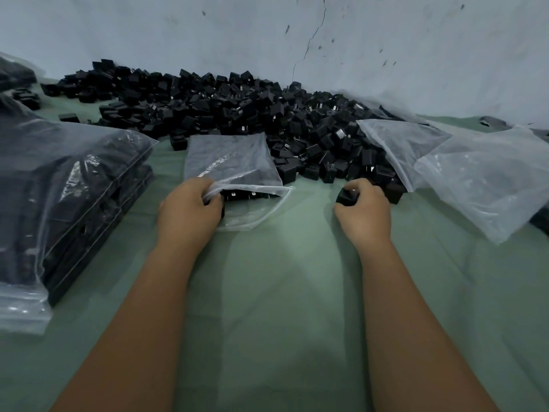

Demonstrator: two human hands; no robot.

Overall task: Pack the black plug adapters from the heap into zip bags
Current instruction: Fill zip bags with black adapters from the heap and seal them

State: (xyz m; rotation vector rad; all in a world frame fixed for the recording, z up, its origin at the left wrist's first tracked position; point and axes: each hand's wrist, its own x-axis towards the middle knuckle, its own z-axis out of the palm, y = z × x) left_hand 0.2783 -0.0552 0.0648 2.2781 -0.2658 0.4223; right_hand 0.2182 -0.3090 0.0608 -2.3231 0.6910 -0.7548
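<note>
A large heap of black plug adapters [225, 105] lies on the green cloth along the wall. In front of it lies a clear zip bag [231, 162] partly filled with adapters, its mouth facing me. My left hand [188, 208] grips the bag's open mouth at its left corner, fingers curled round the plastic edge. My right hand [364, 212] is at the heap's near edge and grips one black adapter [344, 197] between thumb and fingers.
Filled zip bags [68, 185] are stacked at the left. A pile of empty clear bags [463, 171] lies at the right, partly over the heap. The pale wall [326, 40] stands behind. Green cloth [285, 278] covers the surface between my forearms.
</note>
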